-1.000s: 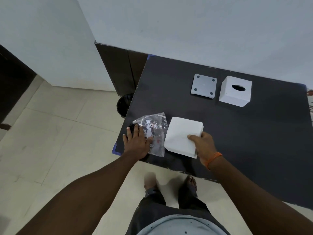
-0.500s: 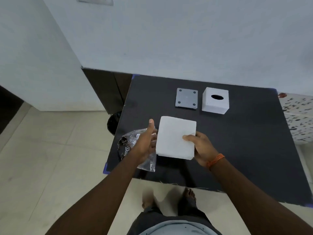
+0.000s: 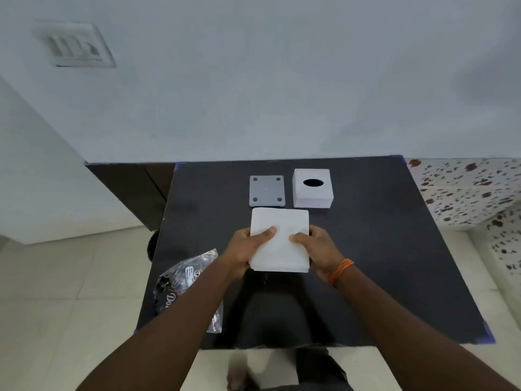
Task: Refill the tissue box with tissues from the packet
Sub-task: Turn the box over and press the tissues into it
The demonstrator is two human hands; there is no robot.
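Where only the right hand [image 3: 318, 248] gripped, both now hold tissues [image 3: 279, 239].

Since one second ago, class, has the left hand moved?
Yes. The left hand left the plastic packet and moved right, farther onto the black table, to grip the tissue stack.

The desk [image 3: 380, 249] is matt black. On it, a plain white tissue stack [image 3: 279, 241]; at its 12 o'clock a grey base plate [image 3: 266, 191] with four dark corner dots; a white tissue box [image 3: 312, 193] with a black oval slot. The packet [image 3: 184, 280] is clear with white lettering. An orange thread band [image 3: 341, 270] circles one wrist.
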